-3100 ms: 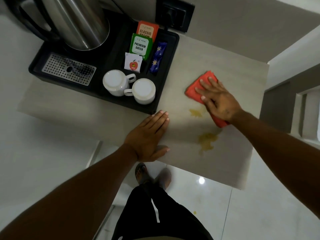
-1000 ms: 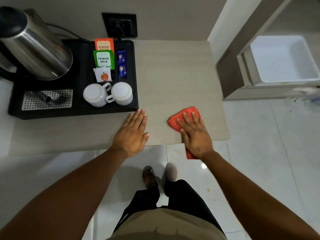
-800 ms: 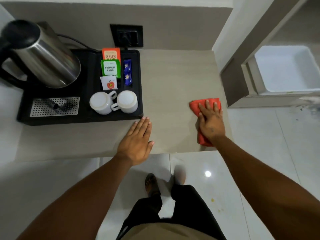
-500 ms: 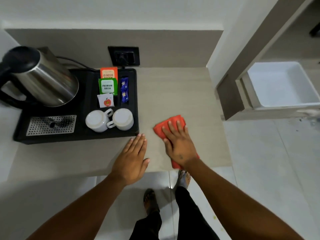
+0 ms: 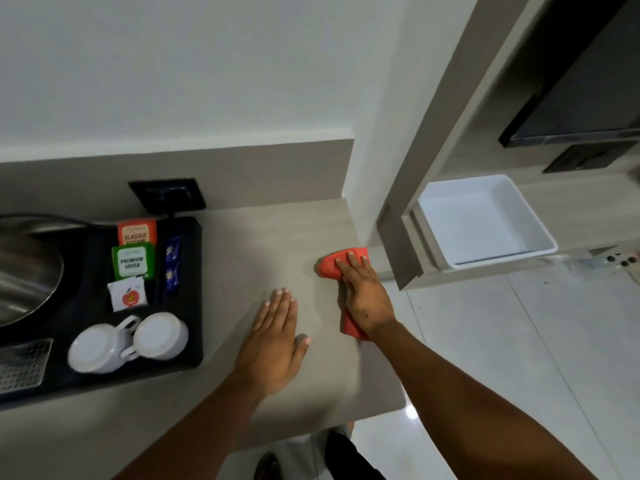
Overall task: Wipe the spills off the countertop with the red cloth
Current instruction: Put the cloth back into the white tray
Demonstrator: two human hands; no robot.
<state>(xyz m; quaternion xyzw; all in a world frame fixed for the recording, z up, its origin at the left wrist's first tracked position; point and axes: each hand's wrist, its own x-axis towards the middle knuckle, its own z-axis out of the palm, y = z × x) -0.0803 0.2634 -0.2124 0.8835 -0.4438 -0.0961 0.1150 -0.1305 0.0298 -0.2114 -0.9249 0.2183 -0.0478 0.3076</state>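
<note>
The red cloth [image 5: 329,266] lies crumpled at the right edge of the beige countertop [image 5: 263,251], near the wall corner. My right hand [image 5: 363,296] presses flat on top of it, fingers spread over the cloth, and part of the cloth shows again below my wrist. My left hand [image 5: 273,337] rests palm down on the bare countertop just left of the cloth, holding nothing. No yellow spill is visible on the surface around the hands.
A black tray [image 5: 187,271] at the left holds a steel kettle [image 5: 24,271], two upturned white cups [image 5: 128,341] and several tea sachets [image 5: 133,261]. A black wall socket [image 5: 168,195] sits behind it. A white bin [image 5: 485,220] stands in the grey unit at right.
My right hand has slid the red cloth from the middle of the counter to its right edge and farther back. The yellow spills seen earlier no longer show. My left hand stays planted.
</note>
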